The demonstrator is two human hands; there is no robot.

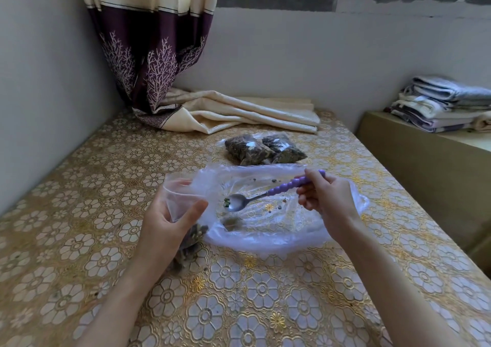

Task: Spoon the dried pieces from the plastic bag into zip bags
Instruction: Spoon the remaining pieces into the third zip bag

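Observation:
A clear plastic bag [279, 229] lies spread open on the table, with only a few dried crumbs left inside. My right hand [326, 200] grips the purple beaded handle of a metal spoon [236, 203], whose bowl carries a few green pieces and points left. My left hand [167, 221] holds a zip bag [180, 200] upright by its open mouth, just left of the spoon's tip. Brown dried pieces fill that bag's lower part, partly hidden behind my hand. Filled zip bags [263, 148] lie together farther back.
The table [79, 213] has a gold flower-patterned cover. A cream and purple curtain [225, 112] drapes onto its far edge. Walls close off the left and back. A lower ledge [425, 160] at right carries folded towels [446, 104].

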